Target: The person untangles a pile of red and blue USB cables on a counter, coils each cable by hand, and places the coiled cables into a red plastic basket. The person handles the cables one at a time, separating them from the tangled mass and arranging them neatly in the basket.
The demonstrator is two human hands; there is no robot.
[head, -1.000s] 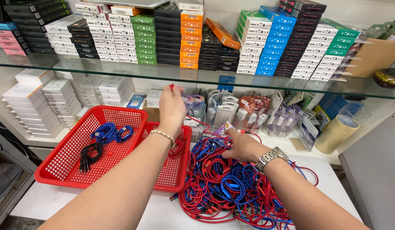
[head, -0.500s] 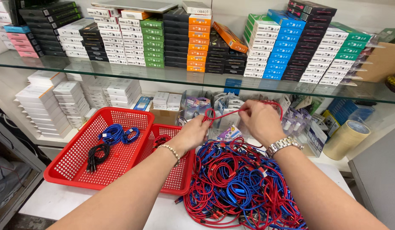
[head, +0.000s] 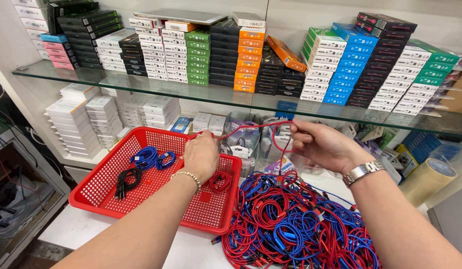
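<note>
- A red cable is held stretched between the two hands at mid-frame, above the desk.
- The left hand is closed around one end of it, over the red basket.
- The right hand is pinched shut on the other end, right of centre, where a loop hangs down.
- Below, at lower right, a tangled pile of cables, red and blue, is seen on the desk.
- Blue coils, a black coil and a red coil are already laid in the basket.
- The coiling step appears to be in hand; steady tension and even loops would be called for next.
</note>
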